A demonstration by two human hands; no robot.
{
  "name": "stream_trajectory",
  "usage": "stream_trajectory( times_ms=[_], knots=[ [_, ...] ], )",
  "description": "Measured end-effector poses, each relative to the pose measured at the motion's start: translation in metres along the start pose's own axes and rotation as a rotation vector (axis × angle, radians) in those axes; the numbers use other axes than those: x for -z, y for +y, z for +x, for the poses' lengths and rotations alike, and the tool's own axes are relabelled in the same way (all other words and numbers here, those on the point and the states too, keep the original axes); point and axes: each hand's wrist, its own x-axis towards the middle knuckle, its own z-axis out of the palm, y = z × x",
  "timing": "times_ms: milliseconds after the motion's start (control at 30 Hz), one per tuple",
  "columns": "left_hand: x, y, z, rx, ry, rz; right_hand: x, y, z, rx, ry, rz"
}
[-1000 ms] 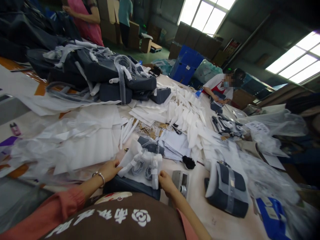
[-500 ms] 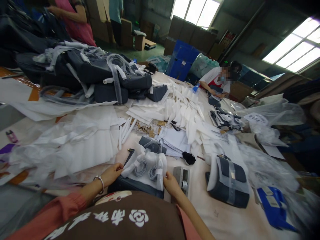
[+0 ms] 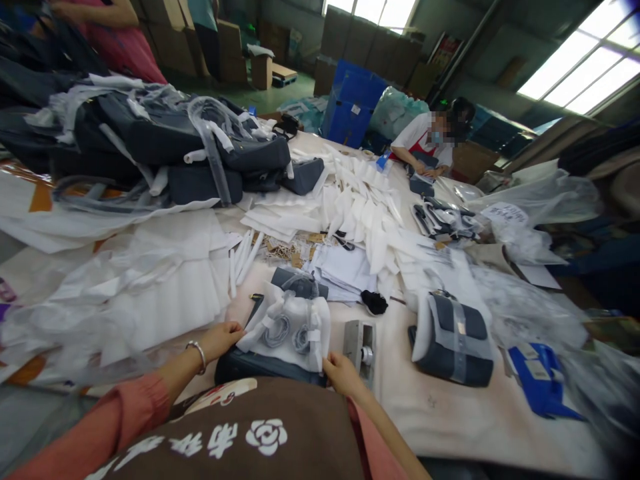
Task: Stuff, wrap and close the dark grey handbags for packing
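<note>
Right in front of me lies a dark blue handbag (image 3: 265,370), its flap laid back away from me. Over it spreads a white foam sheet (image 3: 287,343), and two plastic-wrapped coiled straps (image 3: 276,331) rest on top. My left hand (image 3: 223,340) pinches the sheet at its left edge. At the sheet's right edge, my right hand (image 3: 341,371) is closed with thumb and fingers together on the near corner. Just right of that hand stands a grey metal tape dispenser or block (image 3: 361,350); its kind is unclear.
A wrapped dark blue handbag (image 3: 455,340) and a blue tape dispenser (image 3: 539,383) are to the right. Foam sheets (image 3: 165,287) cover the left side. Dark bags (image 3: 170,137) are piled at the back left. Across the table a co-worker (image 3: 425,143) handles a bag.
The whole view has shifted slightly, so things sit a little further left and higher. Both hands stay at the foam sheet's edges, with little visible movement.
</note>
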Motion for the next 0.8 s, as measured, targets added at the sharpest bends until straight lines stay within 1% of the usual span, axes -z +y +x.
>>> stream_trajectory(
  times_ms=[67,167,233,267,333,433,500,533,600,667,733,800],
  knots=[
    [0.001,-0.001,0.000,-0.012,-0.021,0.040,-0.007,0.010,-0.005,-0.012,-0.037,0.170],
    [0.002,-0.004,-0.008,-0.042,-0.015,0.052,-0.019,0.028,-0.011,0.007,-0.131,0.425],
    [0.002,-0.006,-0.016,-0.073,-0.004,0.036,-0.023,0.036,-0.014,0.000,-0.188,0.520],
    [0.002,-0.008,-0.019,-0.090,0.002,0.025,-0.024,0.037,-0.014,-0.006,-0.206,0.533],
    [0.001,-0.012,-0.026,-0.112,0.018,0.010,-0.024,0.034,-0.012,0.017,-0.202,0.460],
    [0.003,-0.018,-0.031,-0.114,0.063,0.030,-0.024,0.023,-0.002,0.134,-0.126,0.197],
    [0.006,-0.021,-0.032,-0.104,0.093,0.060,-0.023,0.016,0.007,0.162,-0.148,0.074],
    [0.008,-0.021,-0.031,-0.089,0.091,0.077,-0.022,0.015,0.012,0.148,-0.189,0.042],
    [0.013,-0.021,-0.027,-0.041,0.047,0.112,-0.017,0.013,0.022,0.097,-0.271,0.005],
    [0.021,-0.016,-0.020,-0.008,-0.017,0.146,-0.006,0.011,0.032,0.066,-0.304,-0.006],
    [0.032,-0.007,-0.012,-0.019,-0.035,0.169,0.010,0.004,0.044,0.074,-0.274,0.048],
    [0.042,0.008,-0.003,-0.098,0.022,0.154,0.023,-0.009,0.058,0.102,-0.167,0.148]
  ],
)
